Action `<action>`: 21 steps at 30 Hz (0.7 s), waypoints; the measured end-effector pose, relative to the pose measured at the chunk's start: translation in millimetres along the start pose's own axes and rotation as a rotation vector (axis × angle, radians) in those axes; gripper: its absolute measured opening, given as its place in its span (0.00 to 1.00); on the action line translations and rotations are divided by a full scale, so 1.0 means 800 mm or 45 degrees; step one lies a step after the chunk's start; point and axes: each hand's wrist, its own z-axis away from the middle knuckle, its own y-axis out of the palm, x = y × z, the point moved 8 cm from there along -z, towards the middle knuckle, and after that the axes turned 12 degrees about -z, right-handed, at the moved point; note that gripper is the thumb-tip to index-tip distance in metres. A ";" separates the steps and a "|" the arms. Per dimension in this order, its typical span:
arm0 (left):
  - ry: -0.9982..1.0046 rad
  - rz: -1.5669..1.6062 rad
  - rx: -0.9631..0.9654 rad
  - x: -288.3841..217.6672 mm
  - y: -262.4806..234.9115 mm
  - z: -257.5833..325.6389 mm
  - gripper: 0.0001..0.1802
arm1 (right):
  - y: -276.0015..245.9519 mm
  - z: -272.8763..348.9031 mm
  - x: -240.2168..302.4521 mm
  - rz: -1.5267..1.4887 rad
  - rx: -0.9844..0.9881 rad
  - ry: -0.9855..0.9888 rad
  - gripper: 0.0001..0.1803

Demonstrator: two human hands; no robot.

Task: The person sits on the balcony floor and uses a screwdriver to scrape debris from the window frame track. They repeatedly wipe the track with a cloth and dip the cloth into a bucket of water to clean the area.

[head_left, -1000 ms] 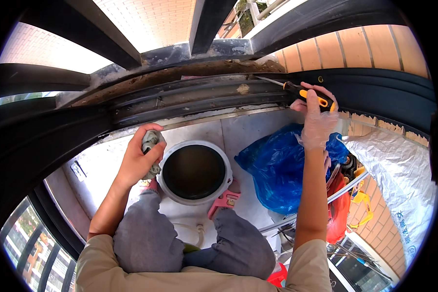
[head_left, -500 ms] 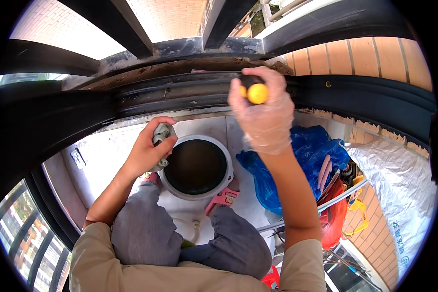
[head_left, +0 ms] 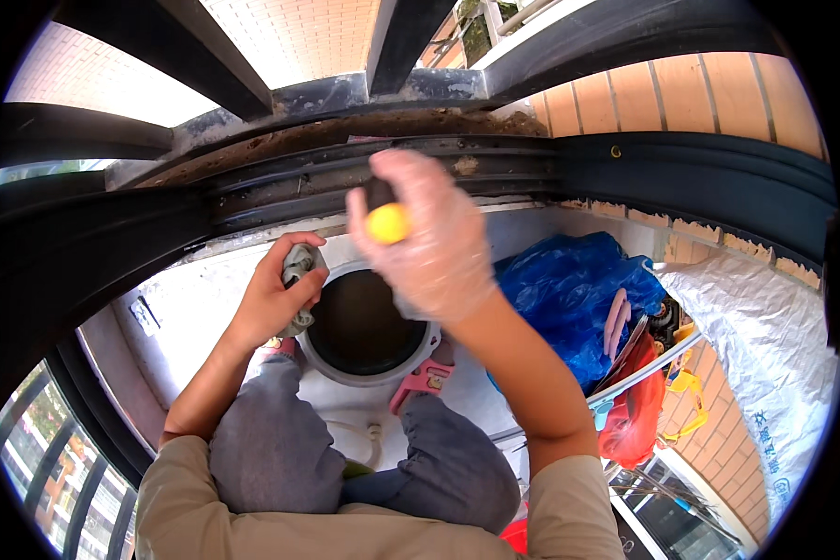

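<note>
Seemingly mid-stroke with a tool [head_left: 388,223] by the near edge of the window track [head_left: 515,166], the gloved right hand [head_left: 431,245] grips its yellow-ended handle, tip hidden, while the left hand [head_left: 273,295] clutches a rag [head_left: 301,265] beside the bucket [head_left: 360,379], the next stroke calling for steady control.

Lettering noted on one item: the white sack [head_left: 747,313] at right. Blue print [head_left: 763,437] – a short row of characters – runs down the sack's lower part. A round blue emblem [head_left: 782,486] stands at the lower end of that row, on the same sack. Characters are small and set at a tilt. A small dark mark [head_left: 145,315] shows on the white floor [head_left: 182,336] at left – too small to determine whether it is print.
</note>
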 end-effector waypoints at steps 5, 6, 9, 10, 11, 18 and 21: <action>0.017 -0.050 -0.016 -0.004 -0.010 0.004 0.18 | -0.117 0.030 -0.115 -0.441 -0.623 1.104 0.17; 0.021 -0.054 -0.011 -0.003 -0.009 0.002 0.18 | -0.144 0.037 -0.125 -0.374 -0.760 1.044 0.19; 0.017 -0.034 -0.010 -0.001 -0.007 0.002 0.18 | -0.172 0.051 -0.141 -0.283 -0.878 1.031 0.24; 0.023 -0.041 -0.004 -0.003 -0.006 0.002 0.18 | -0.177 0.056 -0.150 -0.288 -0.881 1.052 0.25; 0.030 -0.047 0.001 -0.005 -0.005 0.001 0.18 | -0.181 0.060 -0.159 -0.292 -0.883 1.074 0.26; -0.013 -0.028 -0.002 -0.002 -0.005 0.004 0.17 | -0.180 0.057 -0.169 -0.331 -0.875 1.125 0.29; 0.035 -0.052 -0.001 -0.006 -0.005 0.002 0.18 | -0.177 0.052 -0.159 -0.186 -0.981 1.038 0.19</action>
